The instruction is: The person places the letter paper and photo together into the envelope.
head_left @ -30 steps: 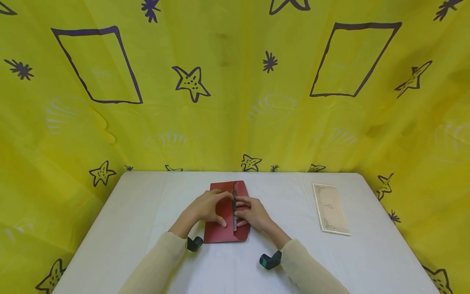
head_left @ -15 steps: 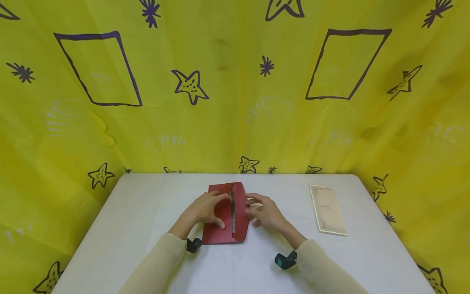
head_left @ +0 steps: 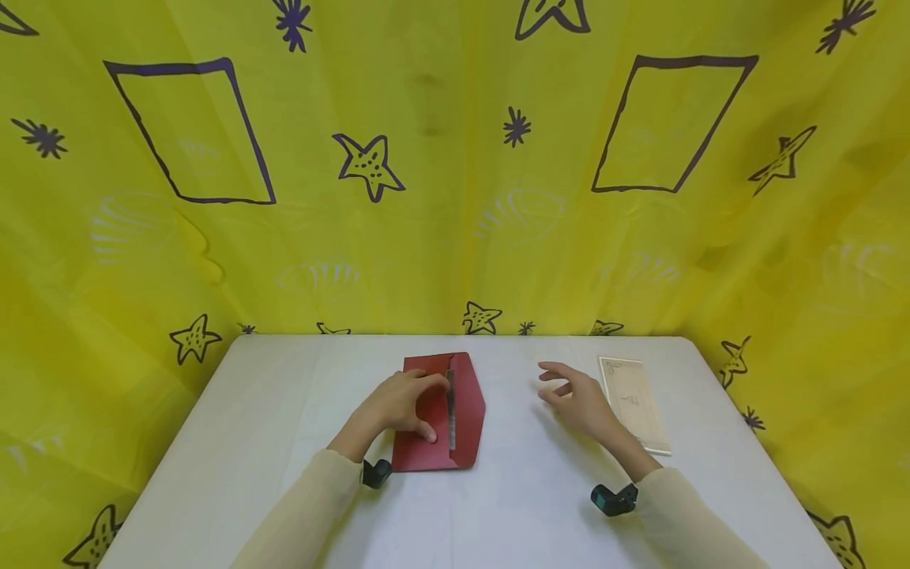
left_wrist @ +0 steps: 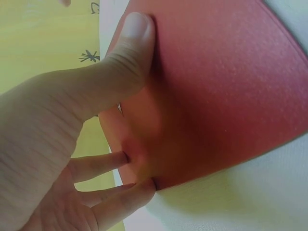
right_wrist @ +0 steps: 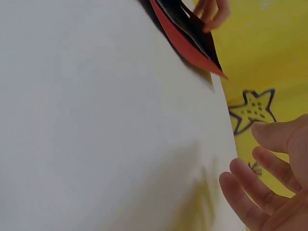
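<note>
Lying flat near the middle of the white table [head_left: 284, 411], a red envelope [head_left: 465, 411] is pressed down by the left hand [head_left: 398, 405], thumb and fingers spread over its left part; nothing is pinched. Its flap is seen open toward the right. The right hand [head_left: 579, 399] is held above the table with fingers loosely spread, empty, between the envelope and a cream card [head_left: 635, 403] lying well to the right. The envelope is judged light, thin and easily creased, and likely to slide on the smooth top; it is best taken at an edge or pinned flat.
</note>
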